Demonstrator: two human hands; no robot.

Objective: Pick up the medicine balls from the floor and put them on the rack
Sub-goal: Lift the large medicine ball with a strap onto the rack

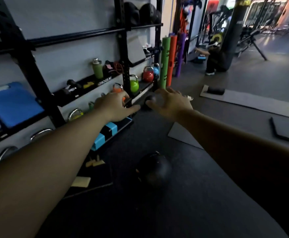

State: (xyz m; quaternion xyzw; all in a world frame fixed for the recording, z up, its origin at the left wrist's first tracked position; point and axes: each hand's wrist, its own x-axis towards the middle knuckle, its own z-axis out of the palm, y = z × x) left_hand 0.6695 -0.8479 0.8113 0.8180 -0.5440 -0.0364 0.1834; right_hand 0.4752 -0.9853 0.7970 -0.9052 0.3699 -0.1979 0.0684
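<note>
Both my arms stretch forward over the dark gym floor. A black medicine ball (pixel 149 103) lies on the floor by the foot of the black rack (pixel 125 73), seen between my hands. My left hand (pixel 115 107) is to its left, fingers spread, holding nothing. My right hand (pixel 170 103) is to its right and partly covers it, fingers apart. A second black medicine ball (pixel 153 170) rests on the floor closer to me, below my arms. Black medicine balls (pixel 140 13) sit on the rack's top shelf.
The rack's shelves hold coloured kettlebells (pixel 134 85), a green bottle (pixel 97 68), a blue case (pixel 11 103) and a blue-black block (pixel 108 133). Green, orange and purple tubes (pixel 165 62) stand beside the rack. Grey mats (pixel 250 102) lie right. A person (pixel 214 57) crouches farther back.
</note>
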